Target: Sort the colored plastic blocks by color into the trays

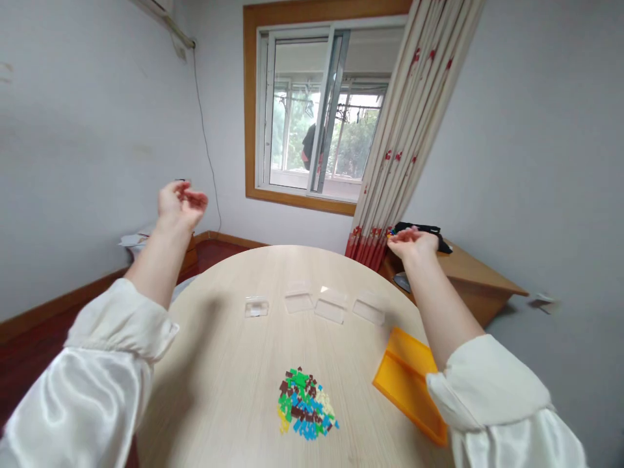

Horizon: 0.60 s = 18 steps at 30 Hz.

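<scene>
Both hands are raised beyond the table, away from the things on it. My left hand [182, 203] is at the upper left, palm turned up, with loosely bent fingers and nothing visible in it. My right hand [414, 243] is in front of the desk at the right, fingers loosely bent and partly hidden. Small coloured bits show beside its fingertips; I cannot tell whether it touches them. A pile of small building bricks [305, 406] in green, brown, blue, yellow and cream lies near the table's front. Right of it, an orange tray [407, 374] sits partly behind my right forearm.
Several clear plastic boxes stand in a row on the round table [234, 377], among them a small box [256, 307] at the left. A wooden desk [482, 276] with a black item on it stands at the right, by the curtain [390, 149] and window.
</scene>
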Each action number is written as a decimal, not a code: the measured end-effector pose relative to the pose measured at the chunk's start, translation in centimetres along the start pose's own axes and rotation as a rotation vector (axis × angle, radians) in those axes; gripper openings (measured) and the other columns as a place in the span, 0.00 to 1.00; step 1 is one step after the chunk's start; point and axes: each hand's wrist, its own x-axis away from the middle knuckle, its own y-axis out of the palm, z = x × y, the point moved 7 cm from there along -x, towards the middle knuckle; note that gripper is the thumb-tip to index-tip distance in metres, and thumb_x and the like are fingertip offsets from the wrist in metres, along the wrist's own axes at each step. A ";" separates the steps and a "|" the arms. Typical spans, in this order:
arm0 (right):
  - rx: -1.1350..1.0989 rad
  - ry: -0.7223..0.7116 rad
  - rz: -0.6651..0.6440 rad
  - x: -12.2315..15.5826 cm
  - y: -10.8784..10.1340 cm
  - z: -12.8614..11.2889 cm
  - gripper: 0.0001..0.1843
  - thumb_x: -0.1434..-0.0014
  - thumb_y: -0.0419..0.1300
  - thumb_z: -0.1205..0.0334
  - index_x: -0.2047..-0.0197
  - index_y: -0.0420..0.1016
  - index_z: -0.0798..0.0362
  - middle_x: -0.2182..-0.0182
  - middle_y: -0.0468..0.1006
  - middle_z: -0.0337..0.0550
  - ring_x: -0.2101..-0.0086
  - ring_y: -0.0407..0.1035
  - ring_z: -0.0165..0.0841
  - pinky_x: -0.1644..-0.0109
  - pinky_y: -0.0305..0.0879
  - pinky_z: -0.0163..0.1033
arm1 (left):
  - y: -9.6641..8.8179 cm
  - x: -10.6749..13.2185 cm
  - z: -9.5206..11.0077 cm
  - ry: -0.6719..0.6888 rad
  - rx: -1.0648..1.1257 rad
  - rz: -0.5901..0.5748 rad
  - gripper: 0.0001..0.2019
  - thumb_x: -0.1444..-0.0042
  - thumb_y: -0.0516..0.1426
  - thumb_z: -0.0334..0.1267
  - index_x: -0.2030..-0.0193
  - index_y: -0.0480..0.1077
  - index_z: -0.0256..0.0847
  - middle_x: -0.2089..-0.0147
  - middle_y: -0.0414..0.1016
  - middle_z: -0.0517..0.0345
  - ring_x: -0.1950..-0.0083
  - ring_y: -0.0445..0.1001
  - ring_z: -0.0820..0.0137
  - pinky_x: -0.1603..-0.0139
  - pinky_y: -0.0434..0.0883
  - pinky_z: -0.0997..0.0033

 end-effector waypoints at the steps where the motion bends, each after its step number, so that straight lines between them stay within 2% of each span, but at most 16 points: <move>1: -0.042 0.026 0.007 1.3 1.3 -0.3 0.16 0.44 0.39 0.66 0.75 0.64 0.54 0.83 0.64 0.36 0.81 0.60 0.26 0.75 0.54 0.35 | 1.4 1.4 -1.1 -0.024 -0.007 0.001 0.13 0.45 0.46 0.42 0.78 0.50 0.42 0.86 0.45 0.70 0.79 0.54 0.79 0.69 0.63 0.73; 4: -0.145 0.068 -0.035 8.8 6.8 -2.3 0.11 0.46 0.41 0.66 0.72 0.63 0.53 0.84 0.61 0.32 0.82 0.59 0.26 0.75 0.57 0.34 | 5.5 5.5 -5.6 -0.114 -0.139 -0.018 0.08 0.46 0.46 0.40 0.74 0.56 0.41 0.84 0.52 0.69 0.80 0.58 0.78 0.70 0.65 0.72; 5: -0.180 0.067 -0.088 12.0 8.9 -3.3 0.10 0.46 0.43 0.66 0.71 0.64 0.53 0.83 0.64 0.33 0.80 0.62 0.27 0.74 0.59 0.34 | 6.3 6.6 -7.1 -0.141 -0.217 -0.023 0.08 0.47 0.46 0.40 0.74 0.57 0.41 0.85 0.53 0.68 0.80 0.60 0.77 0.71 0.65 0.72; 6: -0.220 0.043 -0.213 15.4 11.2 -4.7 0.09 0.46 0.46 0.65 0.69 0.66 0.53 0.80 0.67 0.35 0.77 0.64 0.28 0.72 0.60 0.35 | 7.0 7.4 -8.6 -0.163 -0.302 -0.037 0.08 0.48 0.47 0.40 0.75 0.58 0.41 0.85 0.54 0.67 0.80 0.61 0.75 0.72 0.64 0.71; 7: -0.230 -0.019 -0.354 18.8 13.3 -6.2 0.08 0.46 0.47 0.65 0.68 0.67 0.53 0.77 0.70 0.37 0.74 0.67 0.30 0.69 0.62 0.36 | 7.2 8.1 -9.7 -0.170 -0.358 -0.047 0.08 0.50 0.48 0.40 0.76 0.59 0.41 0.85 0.56 0.65 0.79 0.64 0.73 0.72 0.64 0.70; 9: -0.163 -0.251 -0.519 23.9 15.8 -9.3 0.10 0.44 0.48 0.66 0.62 0.69 0.52 0.68 0.73 0.42 0.65 0.68 0.33 0.61 0.62 0.39 | 6.7 8.7 -11.2 -0.160 -0.462 -0.065 0.09 0.53 0.52 0.39 0.80 0.59 0.41 0.84 0.62 0.60 0.73 0.69 0.68 0.68 0.65 0.69; 11: -0.025 -0.581 -0.564 25.9 16.7 -11.5 0.10 0.46 0.50 0.66 0.62 0.70 0.52 0.64 0.73 0.45 0.60 0.65 0.35 0.56 0.58 0.42 | 5.5 8.6 -11.3 -0.135 -0.543 -0.085 0.09 0.57 0.56 0.36 0.83 0.59 0.41 0.81 0.66 0.56 0.66 0.71 0.64 0.63 0.65 0.67; 12: 0.054 -0.694 -0.592 25.6 17.1 -11.7 0.09 0.46 0.51 0.67 0.64 0.70 0.52 0.64 0.73 0.47 0.60 0.65 0.36 0.55 0.56 0.43 | 4.9 8.3 -10.9 -0.127 -0.570 -0.098 0.10 0.60 0.57 0.33 0.83 0.58 0.41 0.81 0.66 0.55 0.64 0.71 0.63 0.61 0.64 0.66; 13: 0.135 -0.745 -0.632 24.3 17.4 -11.2 0.08 0.47 0.51 0.67 0.65 0.70 0.53 0.66 0.73 0.47 0.62 0.64 0.36 0.55 0.55 0.44 | 4.3 7.7 -10.2 -0.123 -0.589 -0.104 0.11 0.62 0.58 0.31 0.84 0.58 0.41 0.82 0.65 0.55 0.63 0.71 0.62 0.60 0.64 0.66; 14: 0.189 -0.727 -0.670 22.0 17.6 -10.1 0.06 0.48 0.53 0.67 0.68 0.70 0.54 0.68 0.73 0.47 0.64 0.64 0.36 0.54 0.54 0.45 | 3.9 6.8 -9.2 -0.118 -0.598 -0.108 0.11 0.62 0.59 0.30 0.84 0.58 0.41 0.82 0.65 0.55 0.62 0.71 0.61 0.59 0.64 0.65; 15: 0.208 -0.637 -0.686 19.1 17.4 -8.6 0.04 0.50 0.54 0.67 0.72 0.70 0.54 0.71 0.73 0.46 0.65 0.63 0.36 0.54 0.53 0.44 | 3.8 5.7 -7.8 -0.113 -0.597 -0.108 0.11 0.62 0.59 0.30 0.84 0.58 0.41 0.82 0.64 0.55 0.62 0.71 0.61 0.59 0.64 0.65; 16: 0.172 -0.469 -0.636 15.4 16.6 -6.7 0.03 0.52 0.55 0.69 0.76 0.68 0.54 0.73 0.72 0.45 0.66 0.63 0.35 0.54 0.53 0.43 | 3.8 4.4 -6.2 -0.108 -0.584 -0.106 0.10 0.60 0.58 0.31 0.82 0.58 0.41 0.82 0.64 0.56 0.63 0.71 0.62 0.60 0.65 0.66; 17: 0.089 -0.275 -0.531 11.8 15.1 -4.8 0.05 0.54 0.57 0.70 0.79 0.66 0.55 0.76 0.71 0.44 0.66 0.63 0.34 0.54 0.53 0.42 | 4.1 2.8 -4.4 -0.104 -0.560 -0.103 0.09 0.57 0.57 0.33 0.80 0.59 0.41 0.82 0.64 0.57 0.64 0.71 0.64 0.61 0.66 0.66; 18: 0.069 -0.207 -0.446 8.7 13.6 -3.5 0.08 0.52 0.56 0.69 0.81 0.65 0.56 0.76 0.70 0.44 0.66 0.63 0.34 0.54 0.53 0.42 | 4.5 1.2 -2.3 -0.093 -0.524 -0.092 0.07 0.52 0.55 0.35 0.77 0.60 0.40 0.81 0.63 0.59 0.65 0.70 0.67 0.62 0.67 0.67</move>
